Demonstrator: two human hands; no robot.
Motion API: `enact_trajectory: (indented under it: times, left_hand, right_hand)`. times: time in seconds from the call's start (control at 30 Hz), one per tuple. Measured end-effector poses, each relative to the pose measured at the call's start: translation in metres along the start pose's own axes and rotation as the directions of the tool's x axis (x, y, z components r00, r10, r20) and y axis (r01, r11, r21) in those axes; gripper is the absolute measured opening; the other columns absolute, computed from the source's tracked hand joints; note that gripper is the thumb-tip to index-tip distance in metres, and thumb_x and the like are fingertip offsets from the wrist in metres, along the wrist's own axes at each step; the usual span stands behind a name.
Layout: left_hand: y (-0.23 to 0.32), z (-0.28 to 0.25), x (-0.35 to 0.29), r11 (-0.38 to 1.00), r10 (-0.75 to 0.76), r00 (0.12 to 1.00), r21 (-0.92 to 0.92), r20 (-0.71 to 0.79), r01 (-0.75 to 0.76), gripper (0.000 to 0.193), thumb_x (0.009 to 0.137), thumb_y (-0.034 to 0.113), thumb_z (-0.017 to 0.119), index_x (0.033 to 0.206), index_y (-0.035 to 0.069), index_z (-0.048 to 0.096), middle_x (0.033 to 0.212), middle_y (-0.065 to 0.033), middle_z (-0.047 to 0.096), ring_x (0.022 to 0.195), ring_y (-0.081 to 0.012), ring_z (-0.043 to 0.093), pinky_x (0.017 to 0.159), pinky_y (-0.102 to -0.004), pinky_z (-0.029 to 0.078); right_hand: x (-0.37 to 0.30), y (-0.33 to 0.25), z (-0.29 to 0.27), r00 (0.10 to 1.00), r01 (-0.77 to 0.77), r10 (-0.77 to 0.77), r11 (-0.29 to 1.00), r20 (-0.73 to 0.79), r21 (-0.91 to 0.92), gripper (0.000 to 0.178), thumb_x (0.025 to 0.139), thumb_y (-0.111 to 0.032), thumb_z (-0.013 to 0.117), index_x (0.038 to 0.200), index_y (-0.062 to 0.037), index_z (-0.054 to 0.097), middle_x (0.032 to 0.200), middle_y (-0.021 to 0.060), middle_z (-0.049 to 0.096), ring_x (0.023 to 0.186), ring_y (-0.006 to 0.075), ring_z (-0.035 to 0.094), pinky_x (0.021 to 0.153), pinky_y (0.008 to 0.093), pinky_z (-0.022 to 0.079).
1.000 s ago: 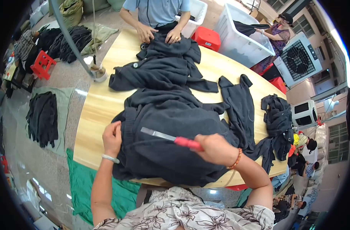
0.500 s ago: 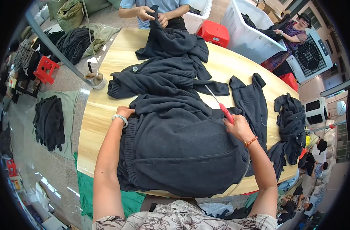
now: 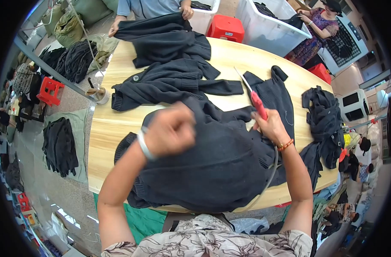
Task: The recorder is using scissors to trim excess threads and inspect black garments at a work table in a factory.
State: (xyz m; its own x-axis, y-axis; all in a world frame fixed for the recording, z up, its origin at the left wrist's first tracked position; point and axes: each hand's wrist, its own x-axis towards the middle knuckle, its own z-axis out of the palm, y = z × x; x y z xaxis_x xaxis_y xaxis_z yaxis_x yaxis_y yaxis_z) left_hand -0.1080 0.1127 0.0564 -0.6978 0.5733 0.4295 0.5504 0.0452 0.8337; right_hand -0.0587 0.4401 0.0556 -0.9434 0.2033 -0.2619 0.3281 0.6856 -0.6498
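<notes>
A dark knit sweater (image 3: 204, 171) lies bunched across the near part of the table. My left hand (image 3: 172, 128) is above its upper left part, smeared by motion, so its fingers cannot be made out. My right hand (image 3: 271, 125) is closed round a red-handled tool (image 3: 258, 105) with a long thin metal rod pointing up and left. A pale hose (image 3: 271, 177) runs from below that hand, over the sweater's right side. Its fingers are close to the sweater's right part. Beyond lies another dark sweater (image 3: 161, 85) with a round light button or tag.
Across the wooden table (image 3: 102, 150), a co-worker's hands hold a dark garment (image 3: 169, 40). More dark knits (image 3: 326, 120) lie on the right. A cup of tools (image 3: 102, 95) stands at the left edge. Behind are a red stool (image 3: 225, 29) and a white bin (image 3: 268, 32).
My left hand has let go of the sweater's left edge and moved right over it. The sweater has shifted. The co-worker has spread the far garment to the left.
</notes>
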Motion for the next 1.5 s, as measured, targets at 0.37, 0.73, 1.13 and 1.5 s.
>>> enact_trajectory:
  times: [0.37, 0.73, 1.13, 1.5]
  left_hand:
    - [0.073, 0.085, -0.164, 0.766, -0.121, 0.930, 0.629, 0.346, -0.134, 0.052, 0.075, 0.020, 0.068, 0.126, 0.012, 0.060, 0.128, -0.0151, 0.055, 0.117, -0.0279, 0.055, 0.102, -0.0516, 0.038]
    - [0.065, 0.129, -0.212, 0.692, -0.021, 0.996, 0.721, 0.084, -0.046, 0.046, 0.074, 0.014, 0.074, 0.118, 0.009, 0.065, 0.112, -0.0138, 0.057, 0.100, -0.0304, 0.056, 0.081, -0.0457, 0.046]
    - [0.093, 0.028, -0.174, 0.539, 0.177, 0.950, 0.832, -0.259, 0.127, 0.040, 0.067, -0.012, 0.069, 0.104, 0.004, 0.074, 0.094, -0.0119, 0.061, 0.083, -0.0299, 0.058, 0.070, -0.0395, 0.047]
    - [0.059, 0.064, -0.246, 0.766, -0.236, 0.966, 0.591, -0.108, 0.253, 0.049, 0.068, 0.001, 0.076, 0.115, 0.005, 0.063, 0.106, -0.0138, 0.056, 0.092, -0.0322, 0.058, 0.080, -0.0414, 0.050]
  right_hand:
    - [-0.043, -0.001, 0.001, 0.977, 0.203, -0.209, 0.969, 0.030, 0.140, 0.054, 0.080, -0.043, 0.080, 0.105, 0.0036, 0.067, 0.083, 0.0127, 0.069, 0.078, 0.0201, 0.068, 0.071, 0.0324, 0.053]
    - [-0.022, 0.037, 0.041, 0.821, 0.370, -0.426, 0.904, 0.379, 0.215, 0.042, 0.077, -0.013, 0.060, 0.116, 0.0003, 0.052, 0.086, 0.0222, 0.061, 0.085, 0.0350, 0.064, 0.078, 0.0422, 0.048]
    - [-0.075, 0.061, -0.048, 0.759, 0.314, -0.391, 0.920, -0.520, -0.234, 0.028, 0.079, -0.004, 0.062, 0.106, -0.0076, 0.065, 0.090, 0.0201, 0.066, 0.084, 0.0424, 0.065, 0.068, 0.0460, 0.052]
    - [-0.256, 0.122, -0.040, 0.991, 0.048, -0.124, 0.719, -0.059, -0.694, 0.026, 0.089, -0.022, 0.068, 0.102, -0.0018, 0.057, 0.104, 0.0170, 0.060, 0.081, 0.0382, 0.063, 0.064, 0.0435, 0.051]
